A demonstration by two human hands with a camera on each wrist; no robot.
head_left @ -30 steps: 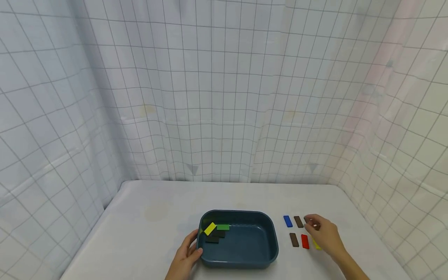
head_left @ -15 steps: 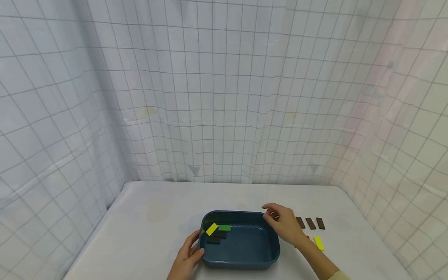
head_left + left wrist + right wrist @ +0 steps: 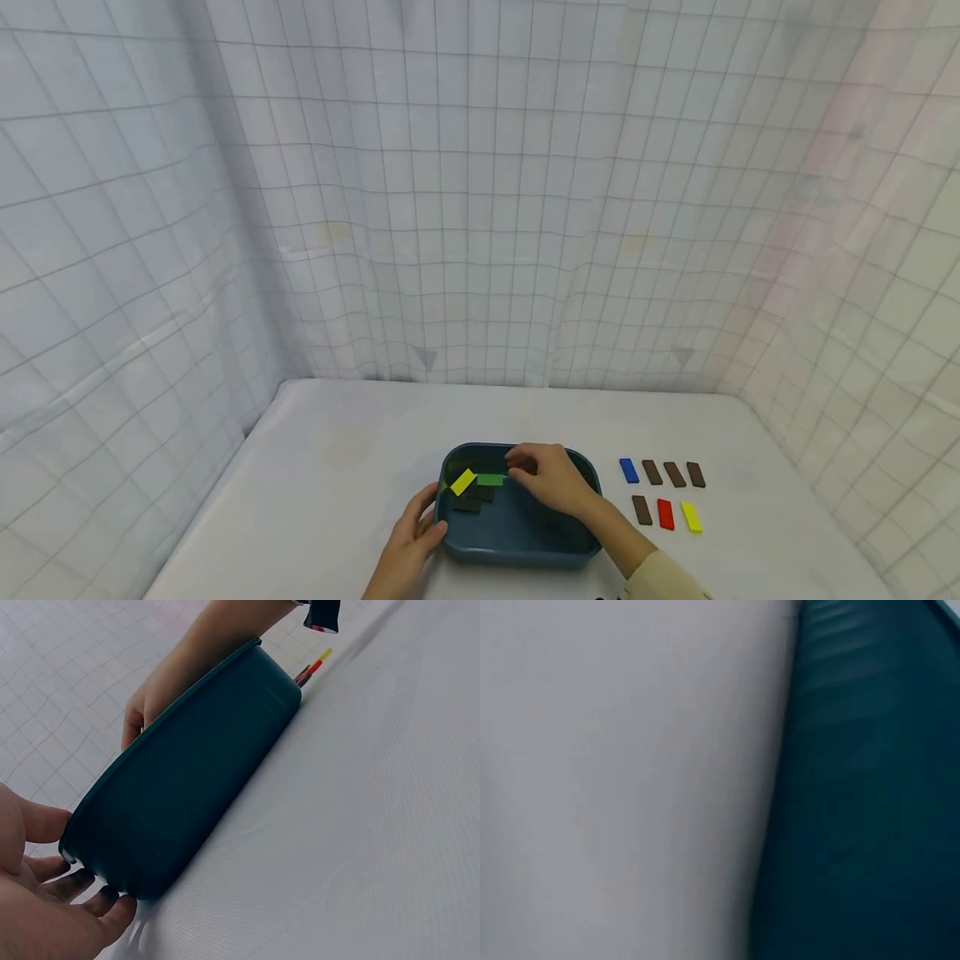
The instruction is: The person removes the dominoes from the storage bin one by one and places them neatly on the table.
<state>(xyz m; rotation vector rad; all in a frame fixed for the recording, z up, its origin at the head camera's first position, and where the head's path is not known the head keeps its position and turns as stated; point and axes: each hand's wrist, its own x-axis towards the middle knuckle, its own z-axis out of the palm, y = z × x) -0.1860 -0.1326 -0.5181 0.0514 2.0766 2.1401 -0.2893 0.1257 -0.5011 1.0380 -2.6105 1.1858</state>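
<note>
A dark teal plastic tub (image 3: 517, 554) with rounded corners stands on the white table. My left hand (image 3: 408, 537) grips its left side, the thumb at the rim and the other fingers against the outer wall, as the left wrist view shows. My right hand (image 3: 551, 479) reaches over the tub's far right part, fingers bent loosely and thumb apart from the index finger; nothing shows between the tips. Inside the tub at the left lie flat rectangular blocks: a yellow block (image 3: 463, 482), a green block (image 3: 491, 480) and black blocks (image 3: 467, 505). The right wrist view has only tub wall and table.
To the tub's right, blocks lie in two rows. The far row has a blue block (image 3: 628, 471) and three brown blocks (image 3: 674, 474); the near row has a brown block (image 3: 642, 510), a red block (image 3: 665, 514) and a yellow block (image 3: 691, 517). A checked white curtain (image 3: 480, 250) surrounds the table.
My right hand has swung left from the rows of blocks, past the tub's right rim, to over the inside of the tub. The left hand keeps its hold; the view has shifted slightly.
</note>
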